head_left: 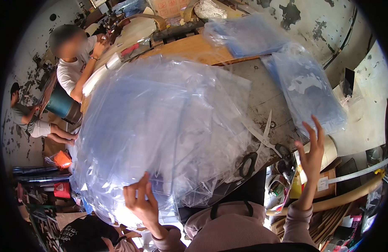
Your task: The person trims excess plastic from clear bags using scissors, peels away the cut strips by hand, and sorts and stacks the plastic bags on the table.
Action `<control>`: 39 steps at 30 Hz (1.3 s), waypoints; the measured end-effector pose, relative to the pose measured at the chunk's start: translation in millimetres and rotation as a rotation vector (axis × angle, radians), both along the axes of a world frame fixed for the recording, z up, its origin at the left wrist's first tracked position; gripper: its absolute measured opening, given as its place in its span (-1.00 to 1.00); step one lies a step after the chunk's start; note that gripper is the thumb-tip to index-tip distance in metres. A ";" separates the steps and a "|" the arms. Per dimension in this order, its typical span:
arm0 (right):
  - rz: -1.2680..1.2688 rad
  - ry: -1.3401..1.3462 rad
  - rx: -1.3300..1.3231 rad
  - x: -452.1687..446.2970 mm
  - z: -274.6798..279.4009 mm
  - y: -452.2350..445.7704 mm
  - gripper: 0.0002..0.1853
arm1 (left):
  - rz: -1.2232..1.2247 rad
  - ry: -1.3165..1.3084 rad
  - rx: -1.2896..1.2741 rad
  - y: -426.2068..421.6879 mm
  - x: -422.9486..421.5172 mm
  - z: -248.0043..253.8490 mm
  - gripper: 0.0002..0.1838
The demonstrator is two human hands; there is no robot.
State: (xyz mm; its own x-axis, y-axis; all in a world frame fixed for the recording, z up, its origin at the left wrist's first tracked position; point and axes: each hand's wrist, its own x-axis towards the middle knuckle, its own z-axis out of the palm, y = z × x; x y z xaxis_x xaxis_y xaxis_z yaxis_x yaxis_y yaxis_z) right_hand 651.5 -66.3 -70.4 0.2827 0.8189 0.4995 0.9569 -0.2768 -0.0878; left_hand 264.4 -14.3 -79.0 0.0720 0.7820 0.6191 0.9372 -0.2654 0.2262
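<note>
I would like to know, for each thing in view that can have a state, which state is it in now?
Large plastic sheets: spread out, overlapping, wrinkled.
Left hand: fingers bent, at the sheets; grip unclear.
Right hand: raised, fingers spread, empty.
Scissors: blades open, lying down.
Narrow plastic bundle: laid flat.
Phone: screen dark.
Wall: paint peeling.
</note>
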 end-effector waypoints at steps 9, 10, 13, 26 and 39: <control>0.740 0.206 -0.027 -112.5 -2.0 26.6 -0.62 | -0.433 -0.147 -0.202 -27.3 -8.2 -1.3 -0.79; 0.873 0.116 -0.098 -119.9 -3.5 28.4 -0.66 | -0.427 -0.143 -0.202 -27.5 -8.3 0.6 -0.79; 0.932 0.194 -0.098 -125.4 -15.8 31.2 -0.74 | -0.284 -0.209 -0.187 -26.5 -9.6 9.6 -0.86; 0.687 1.897 -0.276 -145.2 -29.1 43.0 -0.86 | -0.084 -0.763 0.096 10.3 89.7 -5.5 -0.09; 0.653 2.300 0.036 -140.8 -45.6 61.7 -0.85 | -0.535 -1.389 -0.362 -22.7 97.1 -31.9 -0.74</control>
State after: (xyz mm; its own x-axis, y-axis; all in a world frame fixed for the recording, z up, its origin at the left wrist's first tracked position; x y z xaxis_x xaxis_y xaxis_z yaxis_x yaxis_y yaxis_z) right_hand 510.7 -4.6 -116.0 -0.0071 0.9946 -0.1032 -0.7130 -0.0774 -0.6969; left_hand 361.5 -37.0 -110.9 -0.0709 0.9726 0.2213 -0.2474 -0.2321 0.9407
